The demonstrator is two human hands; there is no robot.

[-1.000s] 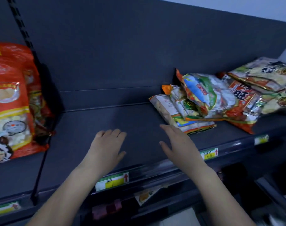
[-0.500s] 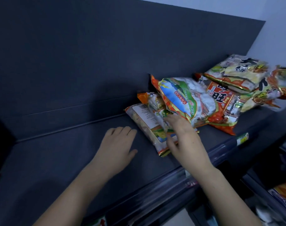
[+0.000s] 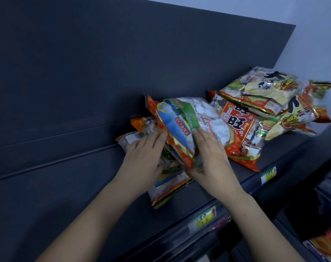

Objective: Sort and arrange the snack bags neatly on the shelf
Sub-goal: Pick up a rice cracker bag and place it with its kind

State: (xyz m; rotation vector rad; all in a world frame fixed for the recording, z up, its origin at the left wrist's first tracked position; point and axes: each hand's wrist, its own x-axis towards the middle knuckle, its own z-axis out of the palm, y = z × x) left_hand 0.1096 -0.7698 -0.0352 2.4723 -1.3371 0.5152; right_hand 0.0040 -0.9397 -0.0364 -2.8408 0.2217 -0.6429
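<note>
A pile of snack bags lies at the right of the dark shelf (image 3: pixel 57 186). On top sits a blue-green-and-white bag (image 3: pixel 181 121), tilted up on its edge. My right hand (image 3: pixel 210 157) grips its lower right side, thumb under the edge. My left hand (image 3: pixel 144 157) presses flat against its left side, over a flat bag (image 3: pixel 166 188) that lies underneath with its end toward the shelf front. A red bag (image 3: pixel 236 121) lies just right of them. Two yellow-green bags (image 3: pixel 259 89) are stacked at the far right.
The shelf's left half is bare dark metal with a back panel (image 3: pixel 104 72) behind. Price tags (image 3: pixel 206 218) sit on the front rail. A lower shelf with more packets (image 3: pixel 323 244) shows at bottom right. A pale wall (image 3: pixel 312 35) bounds the right end.
Both hands left the bare shelf and moved right to the pile. They now clasp the blue-green bag from both sides and it has tipped up. The view has turned right, so the orange bags at left are gone.
</note>
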